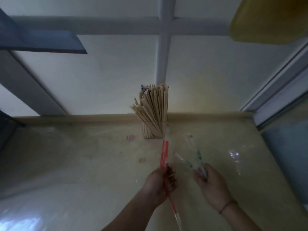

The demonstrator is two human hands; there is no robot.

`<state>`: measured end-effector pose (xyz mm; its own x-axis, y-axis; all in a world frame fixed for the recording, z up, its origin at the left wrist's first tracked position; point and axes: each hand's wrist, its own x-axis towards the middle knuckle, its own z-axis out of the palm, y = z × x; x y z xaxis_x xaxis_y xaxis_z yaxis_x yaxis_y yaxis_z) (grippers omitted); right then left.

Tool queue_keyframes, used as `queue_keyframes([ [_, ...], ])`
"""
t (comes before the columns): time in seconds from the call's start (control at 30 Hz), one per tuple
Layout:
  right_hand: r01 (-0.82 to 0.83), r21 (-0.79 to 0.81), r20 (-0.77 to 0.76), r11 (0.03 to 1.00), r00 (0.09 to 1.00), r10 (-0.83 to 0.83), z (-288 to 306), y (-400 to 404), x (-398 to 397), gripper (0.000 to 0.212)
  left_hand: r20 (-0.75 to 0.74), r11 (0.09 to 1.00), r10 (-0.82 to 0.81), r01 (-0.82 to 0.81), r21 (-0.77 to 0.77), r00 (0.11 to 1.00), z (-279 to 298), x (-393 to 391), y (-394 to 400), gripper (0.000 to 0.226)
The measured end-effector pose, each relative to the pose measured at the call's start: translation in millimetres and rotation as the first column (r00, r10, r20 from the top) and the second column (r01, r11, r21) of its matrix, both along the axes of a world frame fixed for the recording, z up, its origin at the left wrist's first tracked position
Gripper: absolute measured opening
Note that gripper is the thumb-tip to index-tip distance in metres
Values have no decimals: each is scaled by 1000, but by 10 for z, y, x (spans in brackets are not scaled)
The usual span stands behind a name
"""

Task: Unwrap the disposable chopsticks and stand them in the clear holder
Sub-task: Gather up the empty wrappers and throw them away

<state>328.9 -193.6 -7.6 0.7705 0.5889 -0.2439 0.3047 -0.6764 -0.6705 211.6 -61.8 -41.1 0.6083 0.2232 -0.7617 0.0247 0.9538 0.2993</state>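
**Red-wrapped chopsticks in hand before a full holder**

Red wrapper print is too blurred to read. The left hand (160, 184) curls its fingers round the red-wrapped chopsticks (164, 153); the right hand (210, 185) pinches clear, green-printed wrappers (196, 157). At twelve o'clock the clear holder (154, 131), packed with bare chopsticks (153, 104), stands on a stained beige counter (83, 155) against a white wall (116, 72).

A single head-worn wide-angle view looks forward and down from above the table (83, 155), facing the wall behind the holder (154, 130). The holder stands mid-frame, farther off; both hands sit close below it.
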Motion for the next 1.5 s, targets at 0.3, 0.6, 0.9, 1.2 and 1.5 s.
queue_keyframes([
  [0.3, -304, -155, -334, 940, 912, 240, -24, -396, -417, 35, 192, 992, 42, -18, -126, 981, -55, 310, -178, 23],
  [0.6, 237, 149, -621, 960, 778, -96, 515, -1100, 86, 32, -72, 994, -29, 37, 106, 997, -18, 409, -137, 26],
  [0.9, 581, 271, -556, 767, 745, -369, -194, -700, -352, 22, -199, 553, -454, 450, 701, 868, 134, 162, -1459, 27],
  [1.2, 440, 389, -487, 809, 844, -224, 59, -1940, -744, 20, -256, 118, -506, 360, 925, 824, 159, -381, -2601, 39],
  [1.5, 618, 532, -642, 579, 740, -200, -195, -3048, -1119, 23, -217, 141, -728, 451, 881, 651, -198, -840, -3621, 8],
])
